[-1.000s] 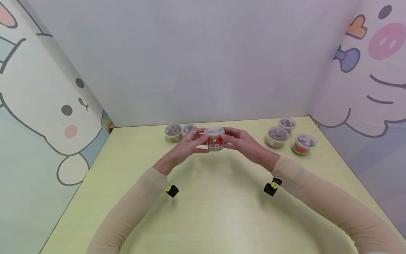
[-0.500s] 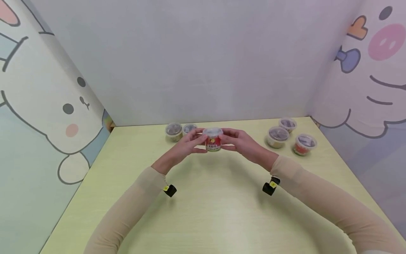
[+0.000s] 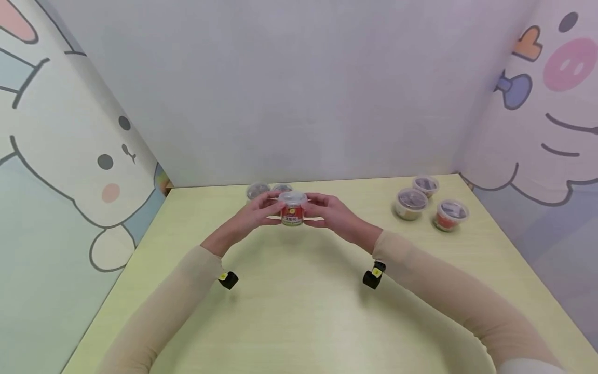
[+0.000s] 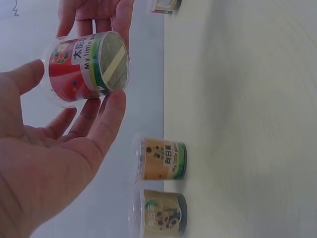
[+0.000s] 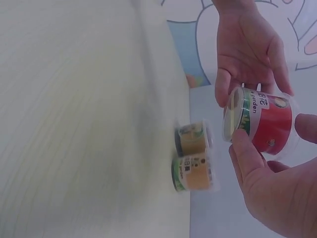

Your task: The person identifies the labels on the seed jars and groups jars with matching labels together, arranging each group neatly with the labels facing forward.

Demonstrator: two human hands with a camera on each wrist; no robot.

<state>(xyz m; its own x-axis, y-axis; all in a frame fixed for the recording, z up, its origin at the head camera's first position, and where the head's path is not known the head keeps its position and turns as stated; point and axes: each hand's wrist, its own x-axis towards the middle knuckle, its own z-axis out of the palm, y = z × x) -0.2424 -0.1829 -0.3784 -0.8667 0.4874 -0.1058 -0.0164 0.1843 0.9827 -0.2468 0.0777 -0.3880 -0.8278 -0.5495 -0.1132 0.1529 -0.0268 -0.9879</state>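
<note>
Where the foreground was crossed by two forearms, beige long sleeves (image 3: 165,301) were recorded, each fitted at the cuff with a small black wrist camera (image 3: 229,280) bearing a yellow mark. Beneath them, a pale yellow-green tabletop (image 3: 299,322) was noted. Next, one lidded clear plastic cup (image 3: 293,214), red-labelled, printed with Chinese characters and a flower picture: held roughly upright over the far part of the tabletop, clear of its surface, its base crossed by a pale yellow strip. Its left side was gripped between the thumb and fingers of the left hand (image 3: 252,215); its right side was gripped likewise by the right hand (image 3: 335,216). Beyond the left hand, an orange-labelled cup (image 4: 161,161) and a tan-labelled cup (image 4: 161,213) were found standing side by side, both lidded. Well apart at the right, three lidded cups were listed: one red-labelled cup (image 3: 449,217), one pale-labelled cup (image 3: 411,204) and one rearmost cup (image 3: 425,185). Last, a plain greyish wall (image 3: 289,93) was entered, flanked by cartoon-printed panels (image 3: 70,140).
</note>
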